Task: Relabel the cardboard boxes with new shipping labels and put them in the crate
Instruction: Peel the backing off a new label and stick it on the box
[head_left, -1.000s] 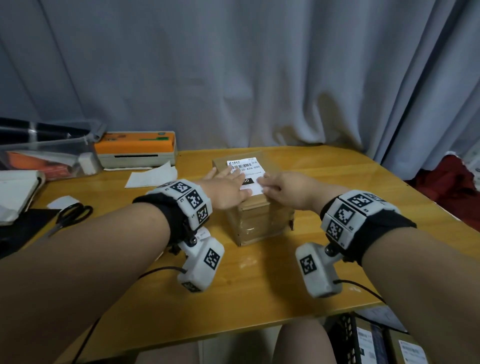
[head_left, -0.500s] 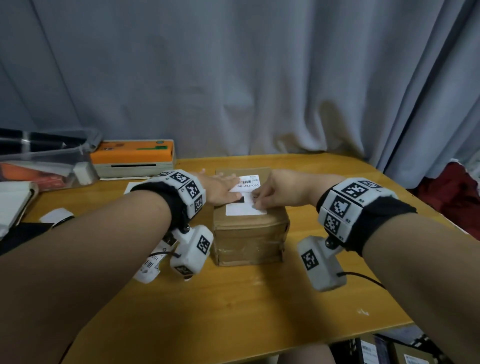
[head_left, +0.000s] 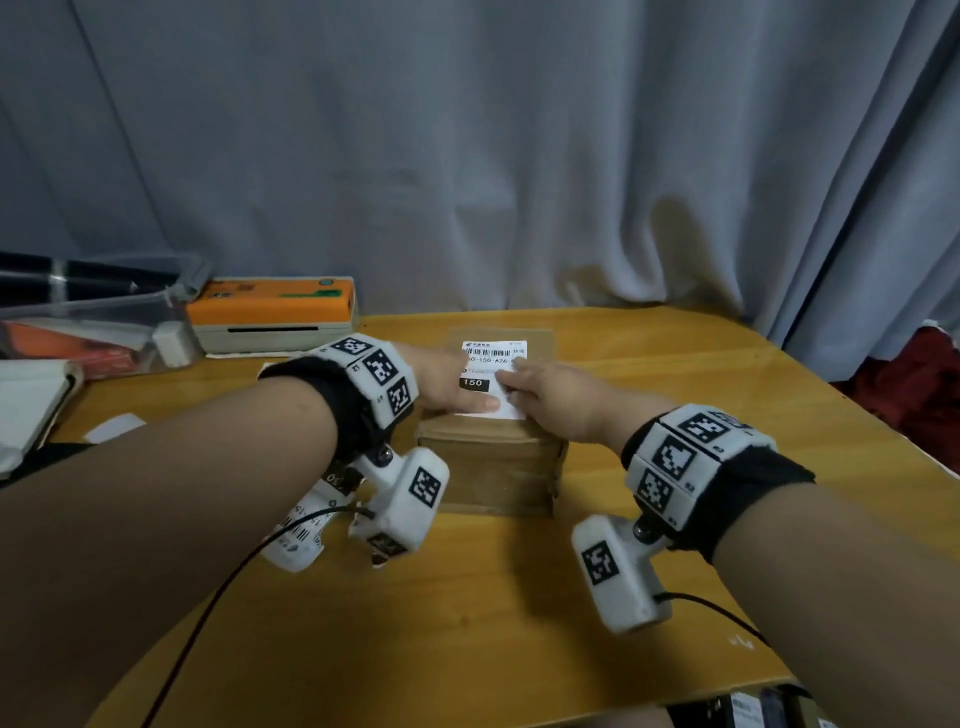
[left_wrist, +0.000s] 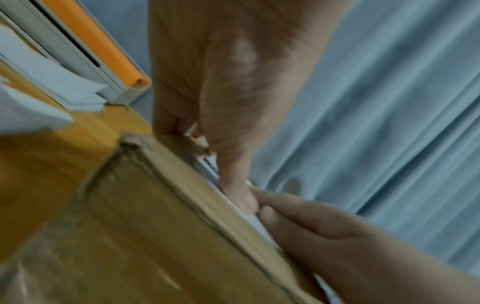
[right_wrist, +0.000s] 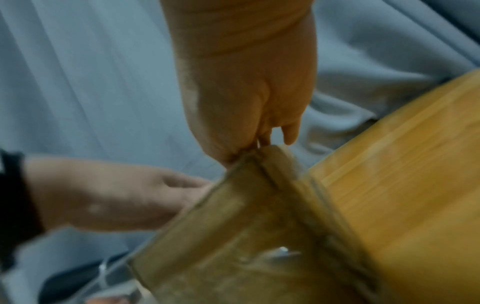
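A brown taped cardboard box (head_left: 488, 467) stands in the middle of the wooden table (head_left: 519, 623). A white shipping label (head_left: 493, 356) with a barcode lies on its top. My left hand (head_left: 452, 392) lies flat on the label's left half, fingers straight and thumb along the near edge. My right hand (head_left: 545, 397) presses its fingertips on the label's right edge. In the left wrist view the left hand (left_wrist: 233, 102) bears down on the box (left_wrist: 155, 236) top beside the right hand's fingers (left_wrist: 298, 214). The right wrist view shows the right hand (right_wrist: 246, 102) touching the box (right_wrist: 246, 236) corner.
An orange-topped label printer (head_left: 272, 312) stands at the back left beside a clear plastic bin (head_left: 78, 332). A curled used label (head_left: 298, 535) lies under my left wrist. More boxes (head_left: 753, 709) show below the table's near edge. Grey curtain behind, red cloth (head_left: 914, 395) at right.
Both hands have stayed on the label, sliding over it on the box top. My head view has shifted, so the scissors at left are out of sight.
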